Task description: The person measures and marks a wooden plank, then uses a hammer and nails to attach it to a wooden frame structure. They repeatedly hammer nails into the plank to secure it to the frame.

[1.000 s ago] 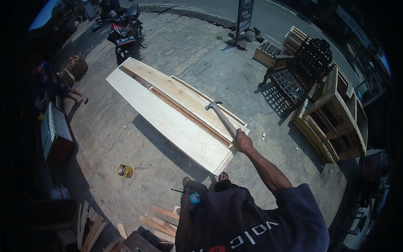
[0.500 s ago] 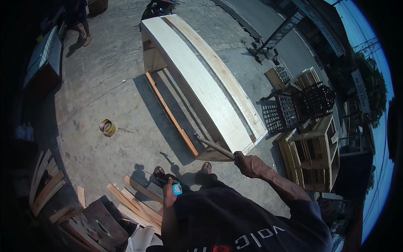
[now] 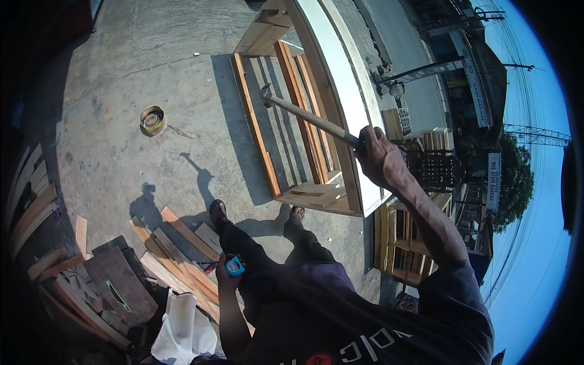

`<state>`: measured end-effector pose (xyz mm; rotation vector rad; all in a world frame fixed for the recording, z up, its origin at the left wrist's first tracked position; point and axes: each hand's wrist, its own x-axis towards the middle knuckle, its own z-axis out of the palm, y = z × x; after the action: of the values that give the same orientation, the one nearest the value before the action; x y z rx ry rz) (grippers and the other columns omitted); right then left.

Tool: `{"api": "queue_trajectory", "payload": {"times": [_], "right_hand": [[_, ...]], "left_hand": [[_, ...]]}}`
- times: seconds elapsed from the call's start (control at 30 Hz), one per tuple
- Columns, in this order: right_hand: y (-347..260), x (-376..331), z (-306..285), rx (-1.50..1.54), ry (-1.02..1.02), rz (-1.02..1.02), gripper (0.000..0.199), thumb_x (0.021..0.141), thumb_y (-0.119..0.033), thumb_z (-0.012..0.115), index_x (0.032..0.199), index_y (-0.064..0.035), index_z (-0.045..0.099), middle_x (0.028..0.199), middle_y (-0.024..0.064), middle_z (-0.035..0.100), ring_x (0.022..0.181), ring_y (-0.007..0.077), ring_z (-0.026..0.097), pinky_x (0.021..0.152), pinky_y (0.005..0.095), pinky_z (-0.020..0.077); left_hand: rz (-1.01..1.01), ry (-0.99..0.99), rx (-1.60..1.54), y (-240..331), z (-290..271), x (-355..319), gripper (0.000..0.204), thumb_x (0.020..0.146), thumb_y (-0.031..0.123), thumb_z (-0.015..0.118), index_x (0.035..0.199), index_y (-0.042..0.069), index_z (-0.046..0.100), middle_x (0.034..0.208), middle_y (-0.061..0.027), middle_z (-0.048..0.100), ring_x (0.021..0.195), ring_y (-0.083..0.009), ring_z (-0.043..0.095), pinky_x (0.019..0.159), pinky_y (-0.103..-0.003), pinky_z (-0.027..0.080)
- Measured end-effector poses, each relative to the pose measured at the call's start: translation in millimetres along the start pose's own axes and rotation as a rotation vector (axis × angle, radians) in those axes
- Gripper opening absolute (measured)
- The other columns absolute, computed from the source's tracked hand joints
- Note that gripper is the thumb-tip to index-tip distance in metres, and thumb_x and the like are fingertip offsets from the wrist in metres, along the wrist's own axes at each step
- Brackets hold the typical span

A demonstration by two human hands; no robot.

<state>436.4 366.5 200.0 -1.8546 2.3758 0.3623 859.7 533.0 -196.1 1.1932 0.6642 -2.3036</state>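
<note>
My right hand is wrapped round the end of the handle of a hammer. The hammer is held out in the air, its metal head pointing away to the left, across the view of a wooden cabinet frame. The frame has a pale top face, and its open side shows orange-brown rails. Low by my left leg, my left hand grips a blue tape measure; its fingers are partly in shadow.
A yellow-rimmed can with a stick beside it stands on the concrete floor. Loose planks, a dark case and a white cloth lie at lower left. Wooden crate-like frames stand at right, beyond my arm.
My right hand has lifted the hammer away from the floor side, so it looks larger and nearer. My view has shifted, with the cabinet frame now higher up. The tape measure stays in my left hand.
</note>
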Motion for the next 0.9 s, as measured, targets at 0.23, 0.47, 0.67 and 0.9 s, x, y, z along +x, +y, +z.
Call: {"api": "queue_trajectory", "payload": {"times": [0.23, 0.47, 0.67, 0.9], "right_hand": [[-21.6, 48.3, 24.5, 0.051, 0.308, -0.235, 0.029, 0.105, -0.009, 0.049, 0.13, 0.0001, 0.038, 0.092, 0.0252, 0.064, 0.068, 0.04, 0.069, 0.053, 0.0496, 0.0558], [-14.3, -125.7, 190.5, 0.143, -0.92, 0.891, 0.055, 0.092, -0.019, 0.057, 0.141, 0.0059, 0.049, 0.115, 0.0289, 0.071, 0.1, 0.0449, 0.074, 0.085, 0.0512, 0.0605], [-11.6, -31.1, 130.3, 0.052, -0.312, 0.351, 0.033, 0.097, -0.015, 0.056, 0.126, 0.0027, 0.053, 0.087, 0.0303, 0.07, 0.08, 0.0493, 0.071, 0.069, 0.0572, 0.0575], [-7.9, -94.3, 142.6, 0.019, -0.005, 0.276, 0.037, 0.103, -0.01, 0.051, 0.136, 0.0038, 0.041, 0.098, 0.0281, 0.068, 0.083, 0.045, 0.071, 0.067, 0.0541, 0.058]], "left_hand": [[0.049, 0.141, 0.272, 12.4, 1.9, 8.9, 0.037, 0.108, 0.042, 0.053, 0.098, 0.007, 0.061, 0.091, -0.0159, 0.07, 0.077, -0.0299, 0.07, 0.069, -0.045, 0.06], [0.109, 0.241, 0.131, -2.6, -36.5, -6.0, 0.042, 0.109, 0.044, 0.052, 0.095, 0.005, 0.062, 0.087, -0.0113, 0.068, 0.077, -0.025, 0.071, 0.07, -0.04, 0.06], [0.165, 0.346, 0.365, 0.4, -85.9, -5.4, 0.041, 0.108, 0.038, 0.051, 0.09, 0.003, 0.064, 0.086, -0.0128, 0.067, 0.078, -0.0252, 0.069, 0.072, -0.038, 0.059], [0.261, 0.512, 0.886, 30.7, -116.9, 15.6, 0.035, 0.1, 0.035, 0.061, 0.082, 0.005, 0.064, 0.065, -0.0083, 0.061, 0.053, -0.0238, 0.065, 0.052, -0.038, 0.056]]}}
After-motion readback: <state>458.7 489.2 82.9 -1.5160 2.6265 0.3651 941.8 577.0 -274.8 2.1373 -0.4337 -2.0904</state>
